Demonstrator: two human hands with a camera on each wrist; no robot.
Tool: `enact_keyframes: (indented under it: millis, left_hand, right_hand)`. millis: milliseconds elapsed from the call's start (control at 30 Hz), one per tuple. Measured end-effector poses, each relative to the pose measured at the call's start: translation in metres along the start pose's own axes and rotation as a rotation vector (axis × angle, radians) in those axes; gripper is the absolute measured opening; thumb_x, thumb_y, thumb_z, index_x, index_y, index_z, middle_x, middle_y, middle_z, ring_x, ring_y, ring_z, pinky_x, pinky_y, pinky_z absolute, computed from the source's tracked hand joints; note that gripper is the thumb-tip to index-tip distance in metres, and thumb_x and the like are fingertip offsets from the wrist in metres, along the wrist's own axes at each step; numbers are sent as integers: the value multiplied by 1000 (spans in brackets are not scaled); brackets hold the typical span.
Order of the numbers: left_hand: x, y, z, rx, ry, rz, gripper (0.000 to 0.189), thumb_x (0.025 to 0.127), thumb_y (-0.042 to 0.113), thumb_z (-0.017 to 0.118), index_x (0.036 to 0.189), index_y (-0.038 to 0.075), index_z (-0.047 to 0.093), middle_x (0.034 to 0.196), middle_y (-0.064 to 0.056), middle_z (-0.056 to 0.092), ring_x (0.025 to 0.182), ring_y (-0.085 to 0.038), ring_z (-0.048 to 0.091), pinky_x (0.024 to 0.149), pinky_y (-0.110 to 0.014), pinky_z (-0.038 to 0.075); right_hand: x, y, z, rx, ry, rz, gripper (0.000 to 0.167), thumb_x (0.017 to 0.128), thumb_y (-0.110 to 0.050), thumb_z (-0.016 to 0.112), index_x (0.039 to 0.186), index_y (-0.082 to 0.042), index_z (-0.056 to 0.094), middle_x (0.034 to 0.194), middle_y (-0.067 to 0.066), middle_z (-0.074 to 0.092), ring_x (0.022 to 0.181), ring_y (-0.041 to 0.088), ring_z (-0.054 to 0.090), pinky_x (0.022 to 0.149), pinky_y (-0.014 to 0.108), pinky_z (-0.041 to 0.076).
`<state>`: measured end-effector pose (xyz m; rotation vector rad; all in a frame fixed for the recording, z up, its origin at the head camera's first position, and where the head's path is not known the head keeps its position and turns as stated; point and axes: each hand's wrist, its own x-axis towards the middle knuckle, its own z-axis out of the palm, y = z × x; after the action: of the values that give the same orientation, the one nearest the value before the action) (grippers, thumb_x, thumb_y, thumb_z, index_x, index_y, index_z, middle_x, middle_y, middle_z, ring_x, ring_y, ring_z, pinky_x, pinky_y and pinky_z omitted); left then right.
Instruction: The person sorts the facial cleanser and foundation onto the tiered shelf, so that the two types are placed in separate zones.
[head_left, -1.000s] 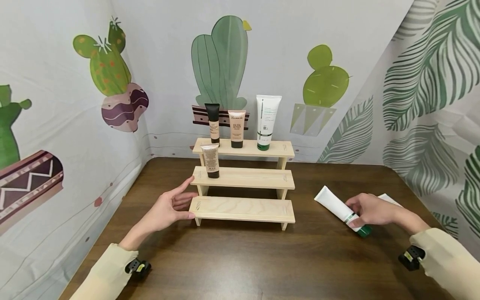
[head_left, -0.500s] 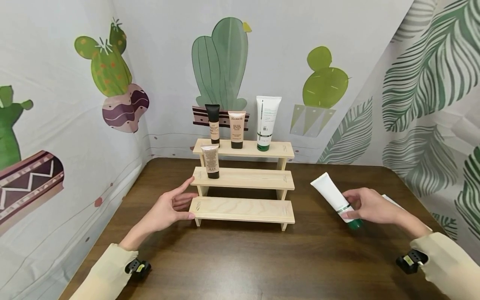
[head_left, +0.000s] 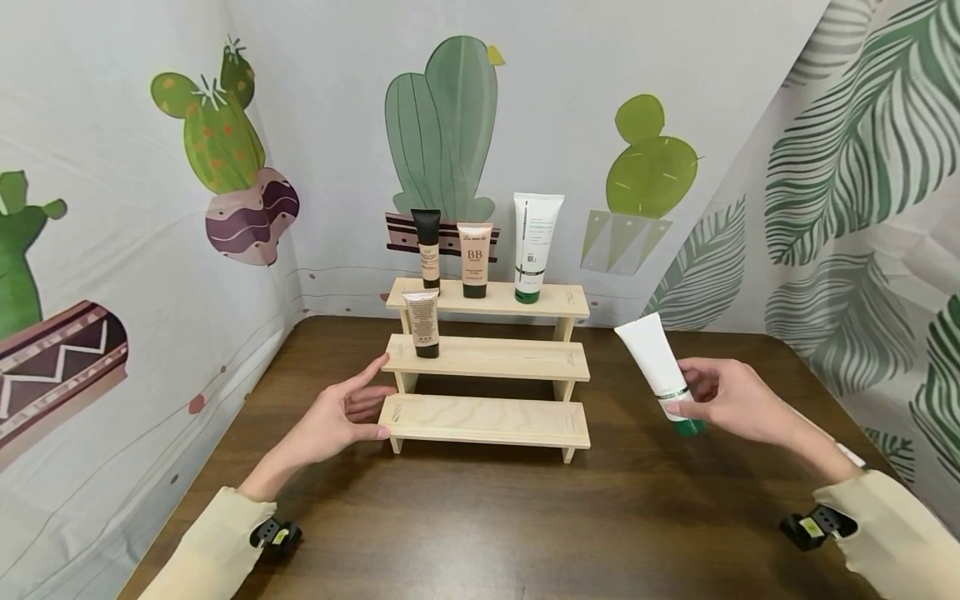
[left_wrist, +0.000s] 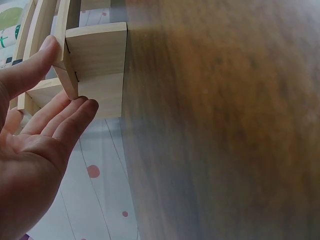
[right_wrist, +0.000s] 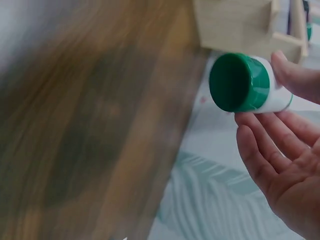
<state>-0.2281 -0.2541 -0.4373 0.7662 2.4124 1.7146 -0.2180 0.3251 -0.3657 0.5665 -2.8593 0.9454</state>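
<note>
In the head view my right hand (head_left: 738, 404) pinches a white squeeze tube (head_left: 651, 354) near its green cap, thumb on one side and fingers on the other. The tube is raised off the table, crimped end up, leaning left. Its green cap (right_wrist: 240, 82) faces the camera in the right wrist view. My left hand (head_left: 337, 418) rests against the left end of a three-tier wooden display stand (head_left: 483, 417), fingers spread and fairly straight. Its thumb touches the lowest tier; the index fingertip reaches the middle tier.
On the top tier stand a black-capped foundation tube (head_left: 428, 252), a BB cream tube (head_left: 475, 260) and a white-and-green tube (head_left: 534, 248). A small beige tube (head_left: 423, 323) stands at the middle tier's left. Another white item (head_left: 851, 454) lies on the brown table (head_left: 480, 525), mostly behind the right forearm.
My right hand has lifted the white tube from the table and carried it left and upward, tilting it more upright. The left hand and the stand stay put.
</note>
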Motion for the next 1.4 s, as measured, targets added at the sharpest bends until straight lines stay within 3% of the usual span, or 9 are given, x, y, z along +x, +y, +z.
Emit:
enact_keyframes:
  millis: [233,500,800,1400]
  left_hand:
    - [0,1,-1,15,2,-4,110,80,-11,87,168,18,29,142,-25,61,133,-38,59,108,-57,48]
    - [0,2,-2,22,2,-2,110,80,-11,87,168,18,29,143,-24,61,133,-38,59,107,-55,49]
    - [0,3,-2,33,-1,16,109,80,-9,87,168,16,28,144,-24,60,133,-38,59,107,-56,49]
    - [-1,4,-1,37,-7,13,109,81,-9,87,168,15,27,143,-24,61,133,-38,59,107,-56,49]
  right_hand:
    - [4,-34,3,57,153,-40,53,82,-16,93,127,3,71,88,3,75,73,10,69,60,23,55]
    - [20,-71,22,133,224,-79,52,81,-16,93,127,-1,73,91,5,77,78,12,72,67,17,55]
    - [46,-100,42,191,225,-91,54,81,-19,94,129,-7,74,95,2,78,82,18,73,73,29,59]
    - [103,-146,91,421,234,-100,57,77,-13,96,130,-7,75,102,8,79,86,21,76,78,33,62]
